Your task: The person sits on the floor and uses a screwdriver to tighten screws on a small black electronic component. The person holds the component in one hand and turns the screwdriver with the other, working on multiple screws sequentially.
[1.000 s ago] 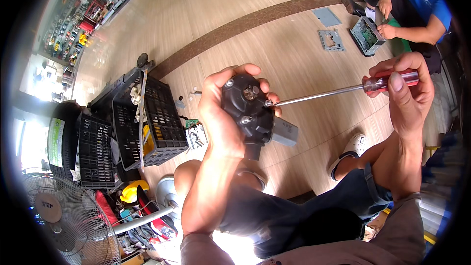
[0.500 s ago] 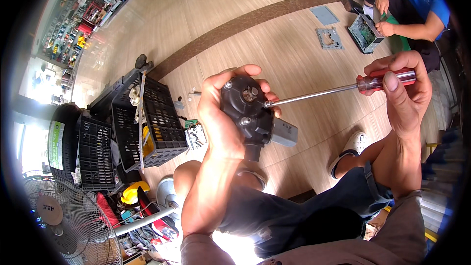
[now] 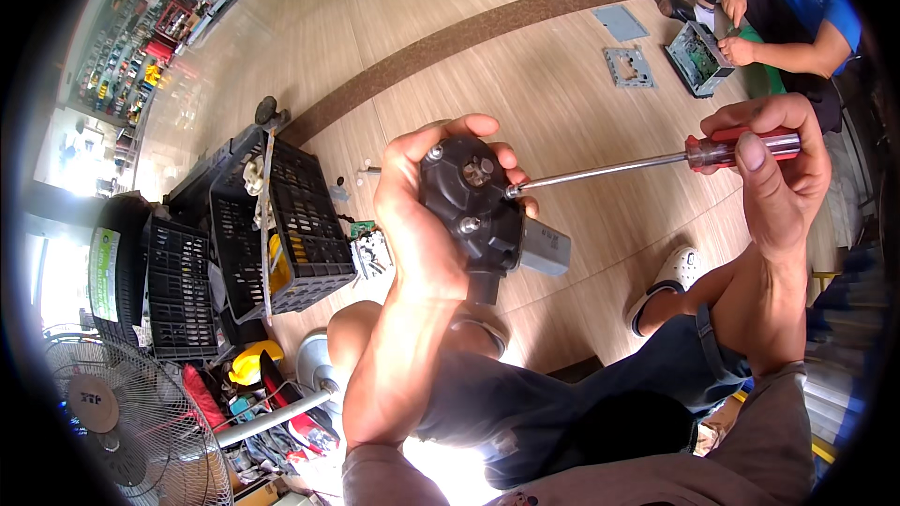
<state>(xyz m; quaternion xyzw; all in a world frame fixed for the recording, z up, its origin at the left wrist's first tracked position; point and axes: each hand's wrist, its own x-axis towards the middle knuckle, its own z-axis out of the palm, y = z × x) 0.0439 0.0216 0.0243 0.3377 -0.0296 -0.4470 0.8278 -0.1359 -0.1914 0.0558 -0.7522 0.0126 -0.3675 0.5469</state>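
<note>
My left hand [image 3: 419, 225] is wrapped round a black motor housing [image 3: 457, 189], held up in front of me above my knees. Bright screws show on its face, and a grey rectangular block [image 3: 544, 248] juts from its lower right side. In my right hand [image 3: 783, 173] is a screwdriver [image 3: 720, 152] with a clear red handle, pinched between thumb and fingers. Its long metal shaft runs leftward, and the tip meets a screw [image 3: 513, 192] at the housing's right edge.
Black plastic crates [image 3: 305, 258] stand on the left, near a floor fan [image 3: 122, 417]. At upper right a co-worker in a blue shirt [image 3: 814, 9] handles an open metal box [image 3: 696, 61]. A flat grey panel [image 3: 621, 22] and a metal frame [image 3: 628, 67] lie beside them.
My right hand and the screwdriver have shifted slightly right and up. The tip stays at the same screw, and the housing is almost still in my left hand.
</note>
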